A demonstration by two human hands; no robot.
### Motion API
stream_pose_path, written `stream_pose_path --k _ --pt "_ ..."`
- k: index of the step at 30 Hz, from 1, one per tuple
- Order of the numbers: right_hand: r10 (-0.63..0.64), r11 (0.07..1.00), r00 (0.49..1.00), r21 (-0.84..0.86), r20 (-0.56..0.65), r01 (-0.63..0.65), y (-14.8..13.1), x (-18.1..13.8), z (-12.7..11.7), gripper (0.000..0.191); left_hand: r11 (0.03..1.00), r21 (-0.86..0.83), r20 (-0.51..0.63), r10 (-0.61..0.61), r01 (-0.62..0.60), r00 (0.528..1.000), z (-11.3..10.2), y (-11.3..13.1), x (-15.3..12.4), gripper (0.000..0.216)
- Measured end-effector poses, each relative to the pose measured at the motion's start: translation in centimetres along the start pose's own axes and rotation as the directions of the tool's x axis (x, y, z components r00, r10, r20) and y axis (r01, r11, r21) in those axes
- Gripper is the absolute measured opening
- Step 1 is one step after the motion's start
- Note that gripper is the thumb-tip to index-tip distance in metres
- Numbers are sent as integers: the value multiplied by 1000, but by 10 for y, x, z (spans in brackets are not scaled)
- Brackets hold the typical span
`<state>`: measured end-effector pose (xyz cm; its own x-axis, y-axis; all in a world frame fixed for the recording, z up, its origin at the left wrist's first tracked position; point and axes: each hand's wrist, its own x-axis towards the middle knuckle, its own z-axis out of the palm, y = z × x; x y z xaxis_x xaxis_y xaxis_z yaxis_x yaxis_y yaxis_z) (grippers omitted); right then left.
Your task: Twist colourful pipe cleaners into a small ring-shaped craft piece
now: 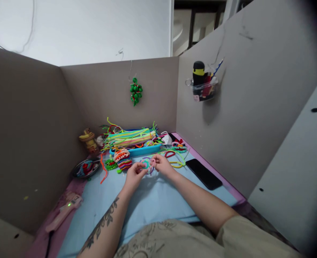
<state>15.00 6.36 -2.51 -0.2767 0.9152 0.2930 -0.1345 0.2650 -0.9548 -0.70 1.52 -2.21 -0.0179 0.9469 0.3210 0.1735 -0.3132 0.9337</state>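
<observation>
Between my two hands is a small ring-shaped piece of bent pipe cleaners (147, 164), turquoise, pink and purple. My left hand (136, 175) pinches its left side with thumb and fingers. On the other side, my right hand (159, 164) grips a pink part of the same piece. Both hands hover just above the blue table cover. A striped pipe-cleaner piece (124, 161) in orange, cream and rainbow colours lies left of my left hand. Beyond them, a bundle of many-coloured pipe cleaners (131, 138) fills a blue tray (137, 152).
At right lies a black phone (203, 173). A pink glue gun (64, 211) with a green light rests at left, near a metal bowl (85, 167) of coloured pieces. Grey panels (115, 93) enclose the table; a clear holder (205, 87) of tools hangs at right.
</observation>
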Motion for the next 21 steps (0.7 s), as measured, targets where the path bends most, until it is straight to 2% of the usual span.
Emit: stream_pose_path --k 4,6,12,18,21 --pt "-49 997 990 53 -135 57 0 3 -5 15 999 30 23 17 -17 1000 1 1 -1 27" --pt "-53 997 987 54 -152 62 0 4 -7 14 999 32 31 12 -13 999 1 1 -1 27" --pt "11 1000 1000 -16 -12 -12 -1 0 -1 14 997 73 -5 38 -37 999 1 2 0 26" --pt "-178 936 982 -318 -55 152 -8 -4 -1 6 992 106 -86 76 -67 993 -1 0 0 25" --pt "-138 968 988 -201 67 149 -8 -6 2 9 987 139 -118 100 -83 988 -2 0 0 24"
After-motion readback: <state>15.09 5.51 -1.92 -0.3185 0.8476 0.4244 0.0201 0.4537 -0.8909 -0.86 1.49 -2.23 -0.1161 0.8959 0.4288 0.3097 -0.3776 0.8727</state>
